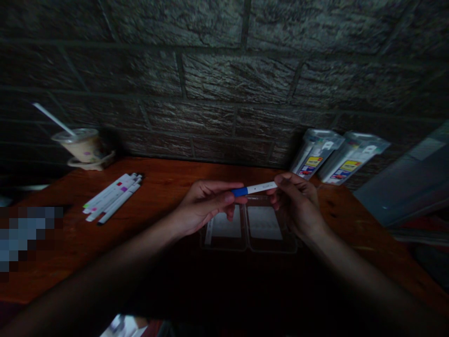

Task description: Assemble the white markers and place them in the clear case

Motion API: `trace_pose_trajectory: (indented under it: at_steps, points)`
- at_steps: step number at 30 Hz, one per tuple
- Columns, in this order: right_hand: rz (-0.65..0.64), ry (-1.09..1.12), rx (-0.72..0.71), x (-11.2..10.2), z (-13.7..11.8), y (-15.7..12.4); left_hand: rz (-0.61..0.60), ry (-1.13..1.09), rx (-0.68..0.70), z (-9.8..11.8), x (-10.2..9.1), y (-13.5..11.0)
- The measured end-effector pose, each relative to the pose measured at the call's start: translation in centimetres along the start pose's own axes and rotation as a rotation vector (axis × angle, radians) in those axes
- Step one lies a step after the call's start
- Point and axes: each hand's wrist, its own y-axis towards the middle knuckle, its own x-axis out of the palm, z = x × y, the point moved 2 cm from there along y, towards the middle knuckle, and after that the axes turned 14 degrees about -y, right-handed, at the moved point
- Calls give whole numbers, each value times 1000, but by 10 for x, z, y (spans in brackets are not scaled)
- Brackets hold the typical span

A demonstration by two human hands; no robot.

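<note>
A white marker with a blue cap [259, 187] is held level between both hands above the table. My left hand [210, 201] pinches its blue-capped end between thumb and fingers. At the other end, my right hand [298, 199] grips the white barrel with thumb and fingertips. Beneath the hands lies an open clear plastic case [248, 243] with white paper inserts in both halves. Several white markers [112, 194] with coloured marks rest in a bunch to the left, apart from the hands.
At the back left, a plastic cup [82, 145] with a straw sits in a cardboard holder [93, 161]. Two clear marker boxes [345, 161] with yellow labels stand at the back right. A brick wall [224, 84] rises behind the wooden table [164, 171].
</note>
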Motion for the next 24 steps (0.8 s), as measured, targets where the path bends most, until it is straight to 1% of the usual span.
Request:
trace_pose_trajectory:
  at_steps: [7,15,20,24]
  points:
    - [17,0,2,1,-2,-1,29,26,3,0,3,0]
    - [15,4,-51,0,-1,-1,50,3,-13,-1,-4,1]
    - [29,-59,-94,-2,1,-2,97,36,8,-2,-5,0]
    - [54,-88,-90,-3,1,-1,122,67,25,-2,-3,1]
